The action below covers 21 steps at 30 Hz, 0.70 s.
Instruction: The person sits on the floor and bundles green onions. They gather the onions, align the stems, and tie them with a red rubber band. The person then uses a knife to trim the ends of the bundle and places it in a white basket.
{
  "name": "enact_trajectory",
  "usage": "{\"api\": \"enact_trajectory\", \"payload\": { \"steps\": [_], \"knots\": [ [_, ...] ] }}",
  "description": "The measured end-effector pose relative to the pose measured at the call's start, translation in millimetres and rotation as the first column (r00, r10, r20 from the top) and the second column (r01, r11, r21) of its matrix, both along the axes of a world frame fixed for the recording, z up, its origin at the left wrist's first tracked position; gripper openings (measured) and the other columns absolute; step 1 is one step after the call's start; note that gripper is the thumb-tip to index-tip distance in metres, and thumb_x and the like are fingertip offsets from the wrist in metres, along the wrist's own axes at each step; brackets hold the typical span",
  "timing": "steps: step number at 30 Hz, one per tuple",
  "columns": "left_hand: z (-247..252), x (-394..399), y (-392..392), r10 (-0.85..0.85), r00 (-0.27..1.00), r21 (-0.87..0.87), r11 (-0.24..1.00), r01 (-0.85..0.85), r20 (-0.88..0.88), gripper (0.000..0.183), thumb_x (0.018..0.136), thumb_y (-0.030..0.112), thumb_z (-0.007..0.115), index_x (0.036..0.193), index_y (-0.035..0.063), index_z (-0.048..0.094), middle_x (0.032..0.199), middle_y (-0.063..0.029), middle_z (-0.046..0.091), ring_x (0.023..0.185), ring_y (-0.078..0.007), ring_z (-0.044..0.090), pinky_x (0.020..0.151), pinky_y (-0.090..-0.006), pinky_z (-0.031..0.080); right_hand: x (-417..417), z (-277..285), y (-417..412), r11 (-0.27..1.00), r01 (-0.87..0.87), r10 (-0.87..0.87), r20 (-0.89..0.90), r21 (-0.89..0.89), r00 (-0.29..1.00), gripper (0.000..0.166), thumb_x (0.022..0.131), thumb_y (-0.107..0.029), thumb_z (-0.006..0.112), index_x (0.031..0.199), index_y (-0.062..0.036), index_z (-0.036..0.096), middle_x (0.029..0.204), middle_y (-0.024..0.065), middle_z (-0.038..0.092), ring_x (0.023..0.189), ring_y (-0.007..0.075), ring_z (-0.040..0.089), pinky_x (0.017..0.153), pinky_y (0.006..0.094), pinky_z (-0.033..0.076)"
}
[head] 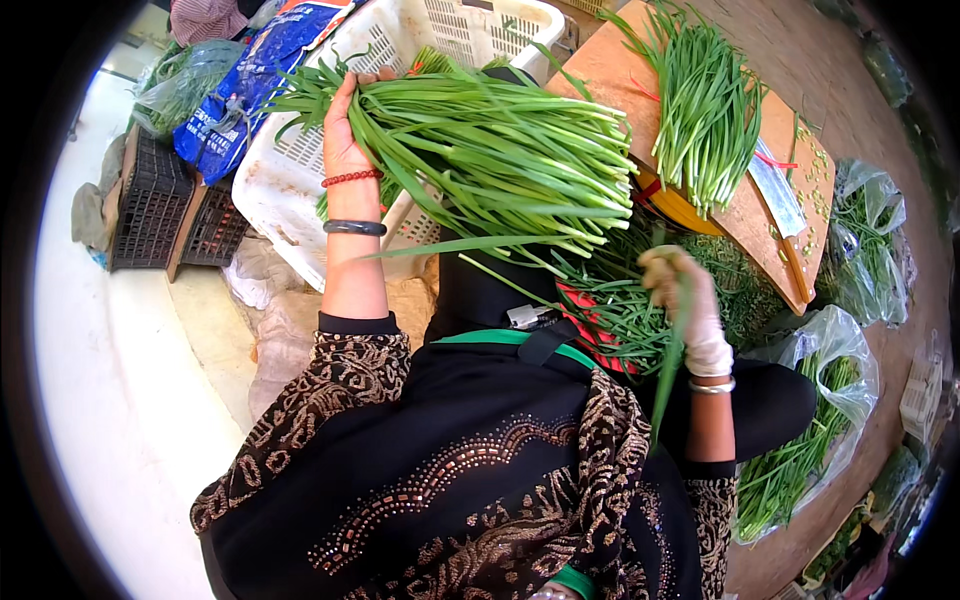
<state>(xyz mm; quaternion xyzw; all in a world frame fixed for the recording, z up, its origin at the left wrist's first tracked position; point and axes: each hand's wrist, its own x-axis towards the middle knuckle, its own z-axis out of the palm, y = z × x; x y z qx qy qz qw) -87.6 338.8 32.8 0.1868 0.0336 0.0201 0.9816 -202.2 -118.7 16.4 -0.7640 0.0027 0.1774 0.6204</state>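
Note:
A thick bunch of garlic chives (495,142) lies across my bare left hand (349,124), which grips it near the leafy end; the pale cut stems point right. My right hand (682,300), in a thin whitish glove, is closed around a loose green blade (673,367) that hangs towards my lap. Below and behind that hand lie loose chives (626,292) on something red. At the upper right, another bunch of chives (705,112) rests on a wooden board (810,187), beside a cleaver (780,199) with a wooden handle.
A white plastic crate (277,217) with more chives stands beyond my left arm. Black crates (154,210) and a blue printed sack (240,90) are at the upper left. Clear bags of greens (866,240) lie right of the board, and another open bag (806,442) lies beside my knee.

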Motion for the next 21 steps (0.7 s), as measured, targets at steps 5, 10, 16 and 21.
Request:
{"api": "enact_trajectory", "payload": {
  "steps": [5, 10, 16, 21],
  "knots": [
    [8.0, -1.1, -10.3, -0.056, 0.994, -0.063, 0.996, 0.063, 0.098, 0.014, 0.090, 0.015, 0.067, 0.082, 0.0040, 0.064, 0.090, -0.0097, 0.067, 0.106, -0.0271, 0.061, 0.110, -0.0563, 0.039, 27.6, 54.9, -3.6, 0.992, 0.126, -0.126, 0.209, 0.010, 0.970, 0.026, 0.095, -0.026, 0.065, 0.105, -0.0031, 0.070, 0.064, -0.0073, 0.049, 0.058, 0.0031, 0.047, 0.050, 0.0196, 0.036],
    [30.2, -6.7, -33.6, -0.098, 0.984, -0.005, 0.995, 0.100, 0.151, 0.008, 0.092, 0.011, 0.064, 0.087, 0.0048, 0.062, 0.089, -0.0041, 0.065, 0.111, -0.0239, 0.056, 0.107, -0.0493, 0.041, 53.0, 67.9, 74.8, 0.914, 0.027, 0.208, 0.524, -0.405, 0.826, 0.037, 0.082, -0.034, 0.077, 0.110, -0.0106, 0.071, 0.074, -0.0003, 0.060, 0.068, 0.0141, 0.062, 0.060, 0.0295, 0.048],
    [31.7, -9.1, -35.7, -0.050, 0.973, 0.049, 0.998, 0.040, 0.227, 0.008, 0.092, 0.011, 0.064, 0.090, 0.0040, 0.063, 0.091, -0.0044, 0.065, 0.113, -0.0242, 0.055, 0.105, -0.0452, 0.043, 41.8, 31.9, 127.5, 0.938, 0.188, 0.160, 0.847, -0.290, 0.508, 0.032, 0.074, -0.018, 0.080, 0.105, -0.0173, 0.071, 0.094, 0.0042, 0.063, 0.078, 0.0252, 0.066, 0.064, 0.0355, 0.052],
    [24.0, -8.7, -29.8, 0.017, 0.977, 0.082, 0.996, -0.036, 0.213, 0.012, 0.094, 0.016, 0.064, 0.089, 0.0062, 0.060, 0.086, -0.0010, 0.062, 0.105, -0.0220, 0.057, 0.110, -0.0501, 0.038, 32.7, 31.2, 117.7, 0.994, 0.053, 0.050, 0.831, -0.095, 0.553, 0.019, 0.082, -0.008, 0.073, 0.100, -0.0118, 0.067, 0.091, 0.0067, 0.066, 0.073, 0.0243, 0.066, 0.063, 0.0323, 0.052]
  ]
}}
